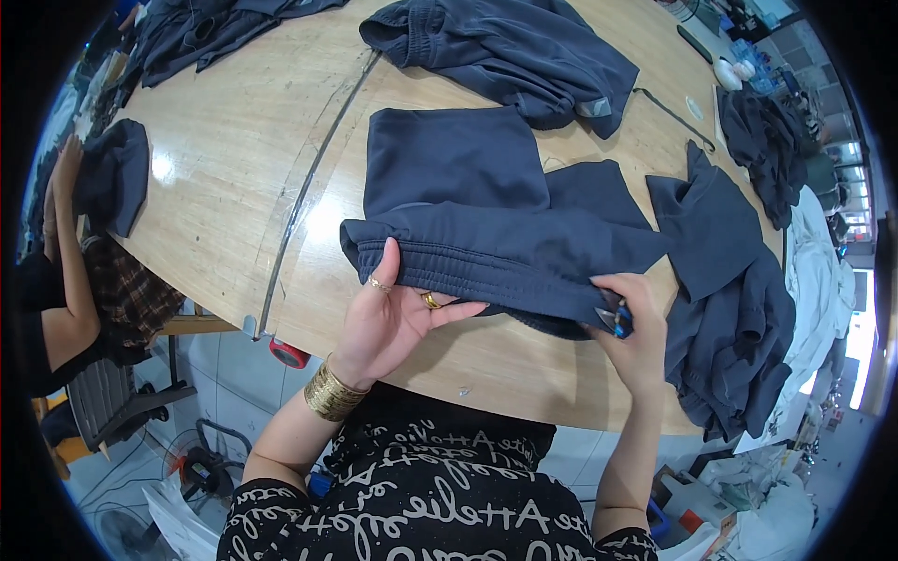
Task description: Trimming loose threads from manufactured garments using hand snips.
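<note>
Navy garment (543, 245), likely soft, light; hold by waistband (468, 269). Right hand (638, 332) grips 4 o'clock end; left hand (382, 323) 9 o'clock, grip unclear.

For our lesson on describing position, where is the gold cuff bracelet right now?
In the head view, the gold cuff bracelet is left of centre, around the person's left forearm, just below the left hand, by the table's near edge.

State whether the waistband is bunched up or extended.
Extended lengthwise: the waistband spans from left hand to right hand. Whether it is taut, cannot tell.
</note>
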{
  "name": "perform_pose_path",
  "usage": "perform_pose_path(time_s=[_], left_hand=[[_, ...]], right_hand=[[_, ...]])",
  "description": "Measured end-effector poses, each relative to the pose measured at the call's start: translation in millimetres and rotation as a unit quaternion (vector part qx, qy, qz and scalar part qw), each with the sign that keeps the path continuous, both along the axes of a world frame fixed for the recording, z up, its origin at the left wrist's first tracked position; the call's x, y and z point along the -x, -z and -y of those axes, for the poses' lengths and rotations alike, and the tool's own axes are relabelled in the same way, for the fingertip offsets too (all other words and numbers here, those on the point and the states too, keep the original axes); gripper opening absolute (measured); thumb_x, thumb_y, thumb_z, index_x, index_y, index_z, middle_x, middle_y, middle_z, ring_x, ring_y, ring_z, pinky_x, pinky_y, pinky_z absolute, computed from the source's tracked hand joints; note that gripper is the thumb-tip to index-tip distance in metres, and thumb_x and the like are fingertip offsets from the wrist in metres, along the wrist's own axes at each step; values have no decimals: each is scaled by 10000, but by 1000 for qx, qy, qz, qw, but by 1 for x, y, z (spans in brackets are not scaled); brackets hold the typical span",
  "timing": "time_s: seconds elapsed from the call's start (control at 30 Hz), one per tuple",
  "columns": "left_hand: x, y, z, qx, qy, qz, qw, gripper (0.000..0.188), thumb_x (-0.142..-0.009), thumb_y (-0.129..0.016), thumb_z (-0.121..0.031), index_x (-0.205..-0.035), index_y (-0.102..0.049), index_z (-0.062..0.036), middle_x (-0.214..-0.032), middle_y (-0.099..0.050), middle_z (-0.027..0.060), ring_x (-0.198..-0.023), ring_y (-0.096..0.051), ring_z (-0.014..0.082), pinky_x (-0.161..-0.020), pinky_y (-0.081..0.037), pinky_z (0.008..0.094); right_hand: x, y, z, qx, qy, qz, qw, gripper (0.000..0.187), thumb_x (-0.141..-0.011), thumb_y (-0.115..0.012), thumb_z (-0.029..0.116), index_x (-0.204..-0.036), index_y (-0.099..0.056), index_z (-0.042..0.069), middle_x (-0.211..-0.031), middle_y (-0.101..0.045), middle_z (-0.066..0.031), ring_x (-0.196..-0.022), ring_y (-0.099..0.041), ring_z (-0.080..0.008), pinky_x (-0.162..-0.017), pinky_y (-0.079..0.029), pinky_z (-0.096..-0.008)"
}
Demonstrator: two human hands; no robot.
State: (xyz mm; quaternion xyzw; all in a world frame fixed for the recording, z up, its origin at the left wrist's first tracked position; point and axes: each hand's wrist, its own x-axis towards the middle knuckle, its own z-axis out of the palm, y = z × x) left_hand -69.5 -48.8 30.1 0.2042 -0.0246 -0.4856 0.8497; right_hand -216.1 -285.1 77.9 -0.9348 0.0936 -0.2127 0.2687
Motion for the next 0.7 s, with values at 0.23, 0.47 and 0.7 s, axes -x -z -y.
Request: perform_pose_path(time_s=[0.23, 0.47, 0.7], left_hand=[[18, -12, 1, -50, 38, 19, 998, 595, -1013, -227, -460, -1436, -223, -41, -1416, -390, 192, -1300, -417, 343, -1034, -398, 559], [25, -12, -1, -33, 58, 25, 997, 614, -1008, -234, -479, -1431, -238, -33, -1409, -404, 189, -1297, -424, 332, -1036, -396, 549], [28, -14, -3, -34, 55, 42, 997, 606, -1010, -229, -475, -1422, -262, -32, -1400, -417, 187, -1295, -432, 314, -1040, -396, 536]], right_hand=[[21, -32, 13, -230, 38, -215, 948, 230, -860, -639, 66, -1079, -612, 0, -795, -640, -54, -699, -605, -117, -668, -488, -252], [-4, -43, -71, -596, -24, -182, 782, 287, -997, -417, 174, -873, -538, -54, -676, -665, -201, -449, -604, -184, -449, -464, -240], [-10, -38, -77, -588, -30, -206, 782, 269, -988, -444, 171, -867, -541, -49, -678, -665, -194, -474, -618, -190, -470, -475, -245]])
